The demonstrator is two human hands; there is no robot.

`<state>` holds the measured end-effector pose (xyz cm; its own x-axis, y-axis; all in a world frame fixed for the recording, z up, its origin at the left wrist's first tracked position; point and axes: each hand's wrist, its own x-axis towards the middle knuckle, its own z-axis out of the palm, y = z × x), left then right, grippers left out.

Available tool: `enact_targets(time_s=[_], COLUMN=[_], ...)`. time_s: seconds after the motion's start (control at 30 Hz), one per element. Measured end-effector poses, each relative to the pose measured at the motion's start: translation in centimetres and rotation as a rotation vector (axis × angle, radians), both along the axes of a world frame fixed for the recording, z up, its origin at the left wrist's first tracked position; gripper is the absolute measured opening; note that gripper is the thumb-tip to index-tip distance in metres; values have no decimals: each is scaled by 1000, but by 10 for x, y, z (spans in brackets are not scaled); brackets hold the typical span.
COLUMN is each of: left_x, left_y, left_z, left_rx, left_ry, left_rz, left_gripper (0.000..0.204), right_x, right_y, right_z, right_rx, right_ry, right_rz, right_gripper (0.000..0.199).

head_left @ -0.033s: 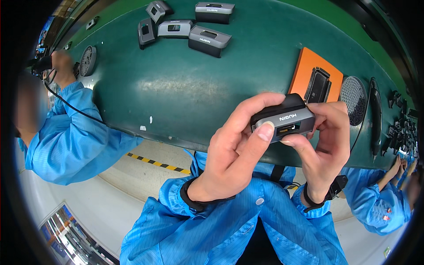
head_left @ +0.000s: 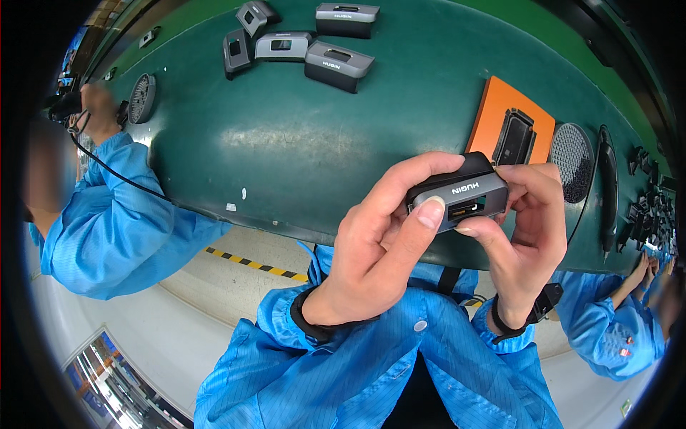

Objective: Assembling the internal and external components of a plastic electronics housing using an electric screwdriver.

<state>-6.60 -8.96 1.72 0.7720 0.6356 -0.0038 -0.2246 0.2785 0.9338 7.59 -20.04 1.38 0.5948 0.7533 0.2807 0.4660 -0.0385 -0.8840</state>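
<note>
Between both hands, above the table's front edge, is a small grey-and-black plastic housing (head_left: 459, 193) with a rectangular window in its grey face. My left hand (head_left: 375, 250) grips its left end, thumb on the grey face and fingers over the black back. At the other end, my right hand (head_left: 532, 229) pinches the housing between thumb and fingers. Something thin and light-coloured shows inside the window, too small to name. Just beyond the hands lies an orange fixture block (head_left: 484, 118) with a black frame-like part (head_left: 514, 136) on it.
Right of the block are a round tray (head_left: 572, 154) of small pieces, a black pen-shaped tool (head_left: 607, 186) and a heap of black parts (head_left: 649, 211). Several similar housings (head_left: 339, 61) stand at the far side. Co-workers in blue sit left (head_left: 128, 214) and right (head_left: 614, 329).
</note>
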Motion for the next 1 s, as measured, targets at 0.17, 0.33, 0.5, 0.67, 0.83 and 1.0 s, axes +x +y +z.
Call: enact_targets(time_s=[0.17, 0.33, 0.5, 0.67, 0.83, 1.0], left_x=[-2, -3, -4, -5, -3, 0], left_y=[5, 9, 8, 10, 9, 1], left_z=[7, 7, 9, 3, 0, 4], left_rx=[148, 163, 96, 98, 21, 143], left_ry=[139, 146, 119, 110, 48, 42], left_rz=[-33, -76, -82, -110, -110, -49], left_gripper=[38, 40, 41, 40, 46, 53], right_x=[7, 19, 23, 22, 9, 7], right_y=[0, -7, -5, -3, -3, -5], right_z=[5, 8, 13, 13, 11, 12], right_rx=[90, 21, -16, -55, 6, 50], right_ry=[132, 119, -42, -120, 344, 488], right_rz=[91, 152, 166, 146, 96, 58], right_gripper=[60, 56, 53, 53, 53, 50])
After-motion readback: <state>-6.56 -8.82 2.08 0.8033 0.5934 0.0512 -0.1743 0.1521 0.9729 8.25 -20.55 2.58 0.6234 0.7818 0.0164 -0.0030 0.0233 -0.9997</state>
